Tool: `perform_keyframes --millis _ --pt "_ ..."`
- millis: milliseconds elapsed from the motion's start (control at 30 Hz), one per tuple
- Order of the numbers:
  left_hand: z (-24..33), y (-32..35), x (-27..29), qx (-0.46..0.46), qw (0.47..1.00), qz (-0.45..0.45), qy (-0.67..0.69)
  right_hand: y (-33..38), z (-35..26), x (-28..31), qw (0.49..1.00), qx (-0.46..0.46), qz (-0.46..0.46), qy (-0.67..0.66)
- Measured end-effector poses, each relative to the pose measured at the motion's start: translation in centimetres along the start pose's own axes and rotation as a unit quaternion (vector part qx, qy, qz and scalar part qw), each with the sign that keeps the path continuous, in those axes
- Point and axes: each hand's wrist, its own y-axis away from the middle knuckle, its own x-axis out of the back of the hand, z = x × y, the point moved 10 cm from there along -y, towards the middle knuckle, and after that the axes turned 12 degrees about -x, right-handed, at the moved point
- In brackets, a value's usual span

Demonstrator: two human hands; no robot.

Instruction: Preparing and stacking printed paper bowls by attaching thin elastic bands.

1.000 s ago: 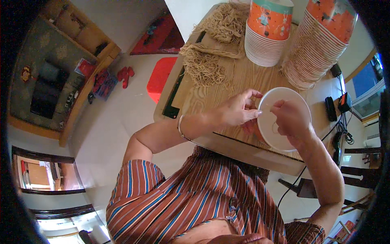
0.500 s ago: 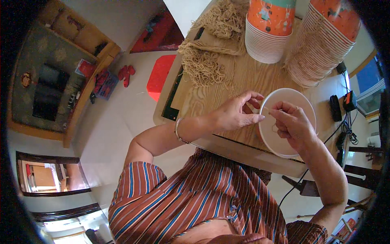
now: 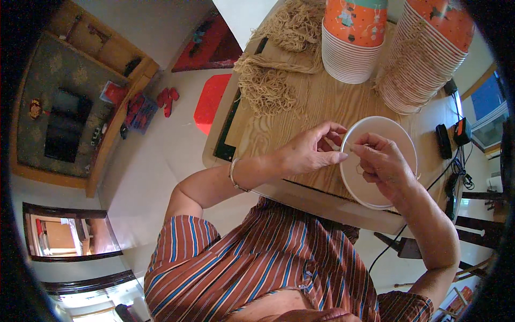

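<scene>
A white paper bucket stands on the wooden table with its round mouth facing up at me. Over that mouth my right hand is closed in a pinch near the left rim. A thin, light string hangs in a small loop below its fingertips. At the outer left side of the rim is my left hand, palm turned toward the bucket. Its fingers are curved and the thumb stands apart from them; I see nothing held in it. Whether its fingertips touch the rim I cannot tell.
Tan string bundles lie at the table's far left. Two nested stacks of orange-patterned paper buckets stand at the back, the right stack draped with strings. Black adapters and cables lie at right. A red stool stands beside the table.
Both hands stay at the bucket's left rim, with only slight finger movement. The view has shifted a little.
</scene>
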Motion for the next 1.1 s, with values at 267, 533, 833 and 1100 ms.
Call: perform_keyframes --millis 267,533,833,1100 --pt "1.5 0.5 -0.4 0.0 1.0 -0.003 0.001 -0.2 -0.3 -0.3 1.0 0.008 -0.005 0.021" --pt "2.6 0.4 0.5 -0.02 0.995 0.04 -0.092 -0.6 -0.5 -0.4 0.999 0.01 0.019 0.036" --pt "3.2 -0.3 1.1 -0.074 0.963 0.065 -0.251 -1.0 -0.5 0.0 0.999 0.016 0.024 0.034" --pt "2.5 -1.0 1.6 -0.057 0.965 0.078 -0.245 -1.0 -0.7 -0.2 0.999 0.021 0.021 0.026"
